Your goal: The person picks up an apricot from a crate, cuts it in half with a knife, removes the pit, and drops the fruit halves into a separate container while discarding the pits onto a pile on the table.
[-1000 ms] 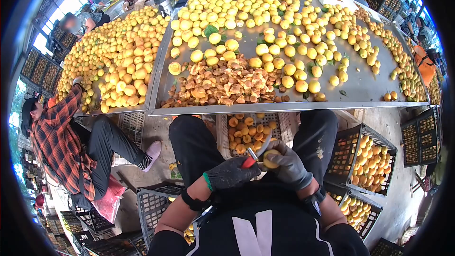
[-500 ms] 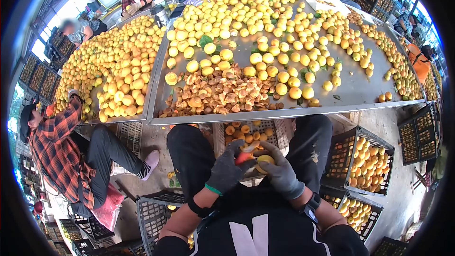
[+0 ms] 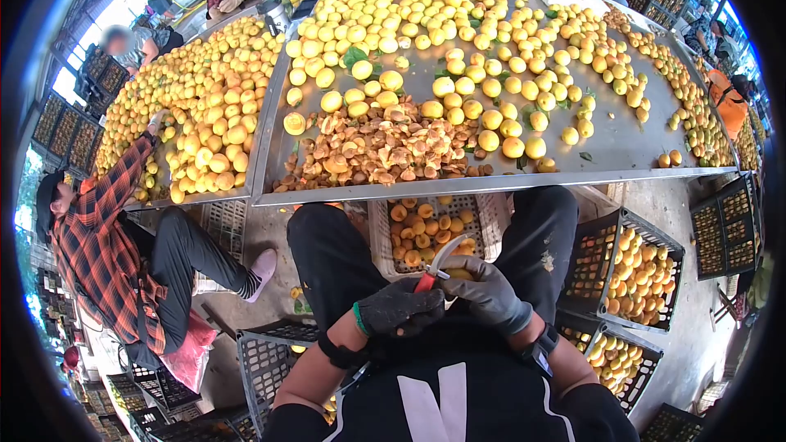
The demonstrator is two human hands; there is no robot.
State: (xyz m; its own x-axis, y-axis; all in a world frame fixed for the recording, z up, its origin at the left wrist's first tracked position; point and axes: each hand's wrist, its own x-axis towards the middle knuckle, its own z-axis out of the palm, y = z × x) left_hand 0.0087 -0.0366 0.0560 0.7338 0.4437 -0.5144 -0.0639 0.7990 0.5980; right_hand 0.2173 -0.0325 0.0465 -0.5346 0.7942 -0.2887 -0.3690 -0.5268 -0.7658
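My left hand (image 3: pixel 399 308), in a dark grey glove, is closed round the red handle of a knife (image 3: pixel 426 281). The knife's curved metal blade points up and to the right. Beside it, my gloved right hand (image 3: pixel 485 295) grips a yellow apricot (image 3: pixel 460 274), mostly hidden by the fingers. Both hands are over my lap, between my knees. Just beyond them a light plastic crate (image 3: pixel 381 250) holds several apricots, some looking cut open.
A metal table (image 3: pixel 606 147) in front bears many apricots (image 3: pixel 352 33) and a heap of brownish pits or scraps (image 3: pixel 385 147). Black crates (image 3: pixel 618 221) of apricots stand at right. A person in a plaid shirt (image 3: pixel 98 229) sits at left; others work round the table.
The knife blade has swung up into view above my hands, and my left hand has turned over. The person at left has reached further over the fruit.
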